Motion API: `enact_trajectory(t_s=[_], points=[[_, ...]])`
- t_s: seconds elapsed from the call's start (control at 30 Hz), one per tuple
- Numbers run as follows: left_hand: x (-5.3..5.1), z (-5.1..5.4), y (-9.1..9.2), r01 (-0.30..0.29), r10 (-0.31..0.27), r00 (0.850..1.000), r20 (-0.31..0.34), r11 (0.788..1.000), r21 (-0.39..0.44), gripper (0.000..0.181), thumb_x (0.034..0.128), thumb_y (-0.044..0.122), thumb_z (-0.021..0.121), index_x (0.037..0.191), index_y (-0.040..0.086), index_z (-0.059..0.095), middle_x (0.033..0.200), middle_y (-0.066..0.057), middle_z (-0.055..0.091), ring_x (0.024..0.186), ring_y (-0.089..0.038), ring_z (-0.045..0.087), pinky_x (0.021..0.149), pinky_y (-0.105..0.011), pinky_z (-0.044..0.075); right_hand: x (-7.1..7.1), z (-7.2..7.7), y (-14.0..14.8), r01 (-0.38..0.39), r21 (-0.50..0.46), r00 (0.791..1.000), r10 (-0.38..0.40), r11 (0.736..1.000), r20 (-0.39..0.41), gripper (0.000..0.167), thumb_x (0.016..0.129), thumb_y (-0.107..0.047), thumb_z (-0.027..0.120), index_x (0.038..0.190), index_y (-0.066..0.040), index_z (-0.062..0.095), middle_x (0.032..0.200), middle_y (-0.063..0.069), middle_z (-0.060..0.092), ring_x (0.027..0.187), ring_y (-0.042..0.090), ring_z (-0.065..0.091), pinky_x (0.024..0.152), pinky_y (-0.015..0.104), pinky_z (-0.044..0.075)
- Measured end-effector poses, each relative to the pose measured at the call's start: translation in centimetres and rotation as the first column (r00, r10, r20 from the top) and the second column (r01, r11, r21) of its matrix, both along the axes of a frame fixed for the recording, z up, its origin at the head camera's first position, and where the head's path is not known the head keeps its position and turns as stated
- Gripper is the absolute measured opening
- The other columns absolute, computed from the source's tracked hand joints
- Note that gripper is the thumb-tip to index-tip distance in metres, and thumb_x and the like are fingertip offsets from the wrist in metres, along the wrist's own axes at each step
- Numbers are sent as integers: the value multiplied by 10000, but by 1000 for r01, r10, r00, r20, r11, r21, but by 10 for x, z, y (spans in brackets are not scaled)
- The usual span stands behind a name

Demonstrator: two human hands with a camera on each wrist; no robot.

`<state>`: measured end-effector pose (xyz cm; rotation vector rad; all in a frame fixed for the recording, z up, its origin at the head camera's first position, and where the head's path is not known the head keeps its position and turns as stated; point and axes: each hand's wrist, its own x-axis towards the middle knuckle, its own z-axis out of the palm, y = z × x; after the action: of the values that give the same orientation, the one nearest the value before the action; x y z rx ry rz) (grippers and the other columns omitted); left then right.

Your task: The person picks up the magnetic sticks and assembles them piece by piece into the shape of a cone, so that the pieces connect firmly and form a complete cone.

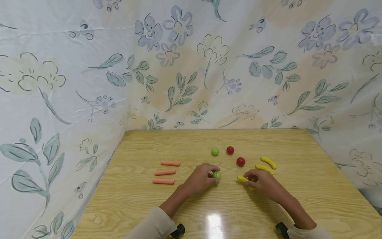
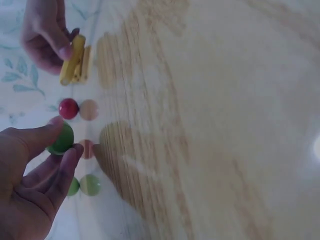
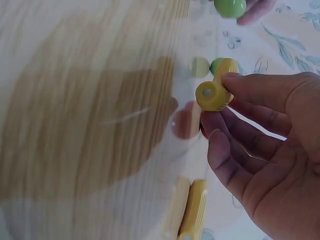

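My left hand (image 1: 200, 179) pinches a small green ball (image 1: 217, 175) between thumb and fingertips; the left wrist view shows the green ball (image 2: 63, 140) just over the tabletop. To the right, my right hand (image 1: 266, 184) pinches a yellow toy banana (image 1: 242, 178), whose blunt end faces the camera in the right wrist view, on the toy banana (image 3: 212, 96). Beyond that hand lie two more toy bananas, a nearer one (image 1: 264, 169) and a farther one (image 1: 269, 162). Another green ball (image 1: 215, 151) rests behind the left hand.
Two shiny red balls, one farther back (image 1: 230, 150) and one nearer (image 1: 240, 161), sit between the green balls and the bananas. Three pinkish-orange sticks (image 1: 164, 172) lie in a column at left. Flower-patterned cloth (image 1: 191, 73) hangs around the wooden table (image 1: 134, 205).
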<state>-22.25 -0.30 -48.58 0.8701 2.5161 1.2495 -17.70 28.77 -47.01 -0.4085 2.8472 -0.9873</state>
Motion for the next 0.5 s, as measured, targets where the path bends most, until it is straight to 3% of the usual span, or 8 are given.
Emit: enact_trajectory(t_s=[0.5], points=[[8, 1, 10, 69, -70, 997, -13, 997, -41, 359, 960, 208, 807, 1291, 83, 746, 1247, -35, 728, 981, -35, 704, 815, -168, 554, -1, 1, -28, -87, -24, 996, 87, 996, 21, 193, 947, -116, 797, 1121, -39, 764, 1017, 30, 749, 854, 122, 671, 695, 263, 557]])
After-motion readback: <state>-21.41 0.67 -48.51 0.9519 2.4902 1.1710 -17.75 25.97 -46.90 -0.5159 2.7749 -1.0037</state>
